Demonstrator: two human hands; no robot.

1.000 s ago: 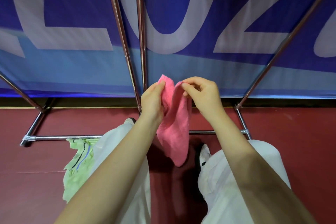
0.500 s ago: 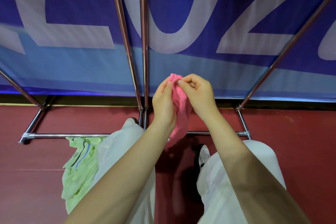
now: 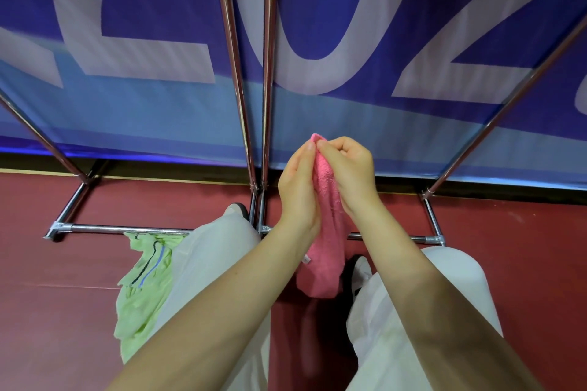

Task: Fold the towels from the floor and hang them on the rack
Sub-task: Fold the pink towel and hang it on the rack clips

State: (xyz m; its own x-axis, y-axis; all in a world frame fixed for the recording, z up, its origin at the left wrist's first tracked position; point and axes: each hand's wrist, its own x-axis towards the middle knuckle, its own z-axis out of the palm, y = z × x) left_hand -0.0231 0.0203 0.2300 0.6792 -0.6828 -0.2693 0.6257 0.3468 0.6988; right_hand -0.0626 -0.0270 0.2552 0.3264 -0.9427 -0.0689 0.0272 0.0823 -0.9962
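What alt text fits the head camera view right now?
Both hands, left hand and right hand, pinch a folded pink towel hanging before a chrome rack. A green towel lies on the red floor.

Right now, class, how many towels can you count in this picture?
2. A pink towel held up between both hands, and a green towel on the floor beside the left leg; more may lie hidden.

Your two bare forearms rise from 6 o'clock and converge toward the centre, the hands pressed close, palms facing each other. Your left hand (image 3: pixel 298 187) stands with fingers long and nearly straight, its thumb tip meeting your right at 12 o'clock. Your right hand (image 3: pixel 352 174) is curled, knuckles up, and both pinch the top edge of the fluffy pink towel (image 3: pixel 327 241) hanging between them.
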